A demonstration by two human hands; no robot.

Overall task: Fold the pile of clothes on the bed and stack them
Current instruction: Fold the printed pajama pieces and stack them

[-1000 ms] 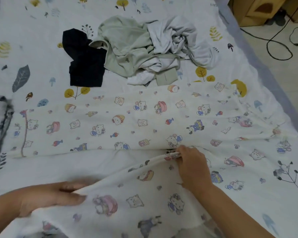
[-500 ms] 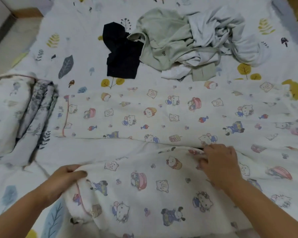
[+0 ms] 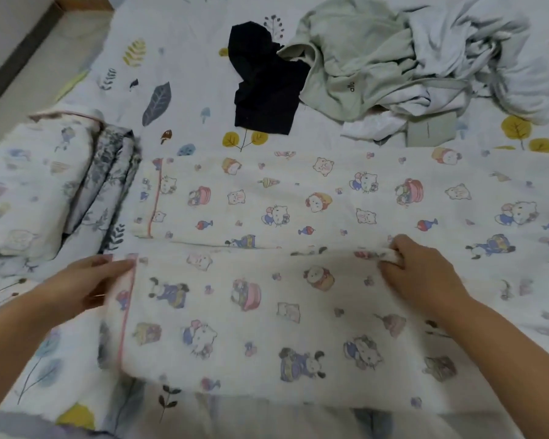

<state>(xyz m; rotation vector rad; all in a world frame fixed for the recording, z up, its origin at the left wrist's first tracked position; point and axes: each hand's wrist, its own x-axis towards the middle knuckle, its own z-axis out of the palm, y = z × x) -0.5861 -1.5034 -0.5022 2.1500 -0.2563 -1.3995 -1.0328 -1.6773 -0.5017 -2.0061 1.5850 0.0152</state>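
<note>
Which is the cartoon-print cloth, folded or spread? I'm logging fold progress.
Partly folded: the cartoon-print cloth has its near half doubled over, gripped by the left hand and right hand.

Two hands are counted, left hand (image 3: 86, 288) and right hand (image 3: 422, 274); one cartoon-print garment (image 3: 267, 264); one black garment (image 3: 263, 87); one folded stack (image 3: 42, 191).

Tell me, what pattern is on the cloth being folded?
Cartoon cats and bears on white cloth, pink-trimmed edge; head view.

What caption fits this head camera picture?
Both hands, left hand and right hand, fold the cartoon-print cloth on the bed.
</note>
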